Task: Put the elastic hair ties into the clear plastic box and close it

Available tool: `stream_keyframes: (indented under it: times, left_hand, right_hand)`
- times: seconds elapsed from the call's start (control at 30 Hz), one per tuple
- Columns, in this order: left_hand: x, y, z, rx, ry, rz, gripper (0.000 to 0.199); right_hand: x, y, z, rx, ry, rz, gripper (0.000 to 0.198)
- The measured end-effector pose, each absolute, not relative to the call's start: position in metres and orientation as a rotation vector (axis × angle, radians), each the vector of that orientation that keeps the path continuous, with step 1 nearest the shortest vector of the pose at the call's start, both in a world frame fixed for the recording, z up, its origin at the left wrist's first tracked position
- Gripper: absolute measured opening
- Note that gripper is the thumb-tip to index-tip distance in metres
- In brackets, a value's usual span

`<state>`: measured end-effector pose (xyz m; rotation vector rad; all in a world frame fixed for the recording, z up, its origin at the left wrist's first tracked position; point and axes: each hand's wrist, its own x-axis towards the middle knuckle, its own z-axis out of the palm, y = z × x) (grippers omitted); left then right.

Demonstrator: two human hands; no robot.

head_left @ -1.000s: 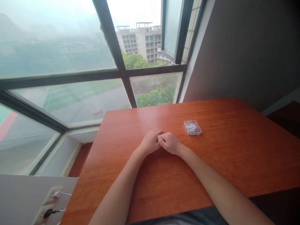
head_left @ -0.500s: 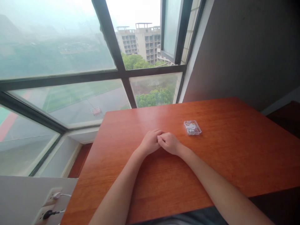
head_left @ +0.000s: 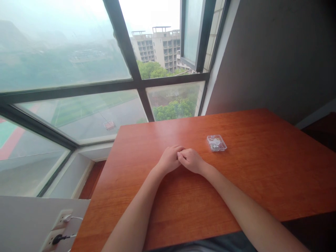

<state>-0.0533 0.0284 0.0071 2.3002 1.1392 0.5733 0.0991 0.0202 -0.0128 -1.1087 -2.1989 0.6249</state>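
Observation:
My left hand (head_left: 169, 159) and my right hand (head_left: 192, 160) are clasped together on the table, with their fingers closed over one another. The fingertips are partly hidden where the two meet, and no object shows between them. Just beyond and to the right of my right hand sits a small clear plastic box (head_left: 216, 143). Small pieces lie inside it, some white or silvery and a bit of yellow, too small to name. Neither hand touches the box.
The reddish-brown wooden table (head_left: 262, 157) stands against a window (head_left: 173, 99) with dark frames. A grey wall (head_left: 262, 63) rises at the right. On the lower left, a wall socket (head_left: 61, 218) holds a white plug and a black plug (head_left: 58, 239).
The whole view has shifted very slightly, so the scene sits a little farther right. My hands stay clasped and the box rests in the same place on the table.

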Motion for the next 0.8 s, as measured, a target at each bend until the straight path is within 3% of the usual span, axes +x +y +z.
stream_keyframes:
  times: [0.8]
  left_hand:
    - [-0.0527,0.0277,0.0033,2.288,1.148,0.606,0.033]
  right_hand:
    - [0.0987,0.0200,-0.0166,-1.127,-2.156,0.669,0.041]
